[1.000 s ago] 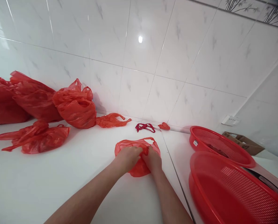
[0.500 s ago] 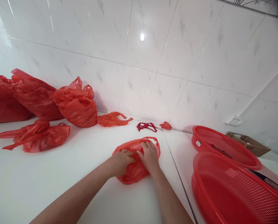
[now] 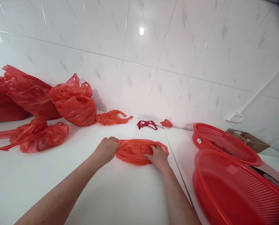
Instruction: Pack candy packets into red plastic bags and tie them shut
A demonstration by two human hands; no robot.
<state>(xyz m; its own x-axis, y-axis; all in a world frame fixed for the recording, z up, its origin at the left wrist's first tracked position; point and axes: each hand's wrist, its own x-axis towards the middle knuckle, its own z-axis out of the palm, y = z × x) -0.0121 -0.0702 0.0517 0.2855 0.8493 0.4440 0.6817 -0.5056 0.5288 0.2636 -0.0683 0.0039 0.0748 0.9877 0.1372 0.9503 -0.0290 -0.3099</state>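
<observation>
A red plastic bag (image 3: pixel 134 153) lies on the white tabletop, drawn out sideways with its opening facing up. My left hand (image 3: pixel 107 150) is closed on the bag's left end, fingertips curled over its edge. At the right end, my right hand (image 3: pixel 159 156) grips the thin film near the opening, thumb toward the middle. Part of the rim loops past its fingers. Beyond the bag, near the wall, lie a dark red strap-like tangle (image 3: pixel 147 125) and a small crumpled red piece (image 3: pixel 166 123).
Several red plastic bags stand left, including a full one (image 3: pixel 73 106); a tied bag (image 3: pixel 44 137) and a flat bag (image 3: pixel 113 118) lie nearby. Two red plastic baskets (image 3: pixel 197 184) are at right, before a cardboard box (image 3: pixel 256 143). A tiled wall (image 3: pixel 139 81) closes the back.
My left hand has come out of the bag's middle and moved left to its end. My right hand has shifted slightly right. The bag is wider and flatter.
</observation>
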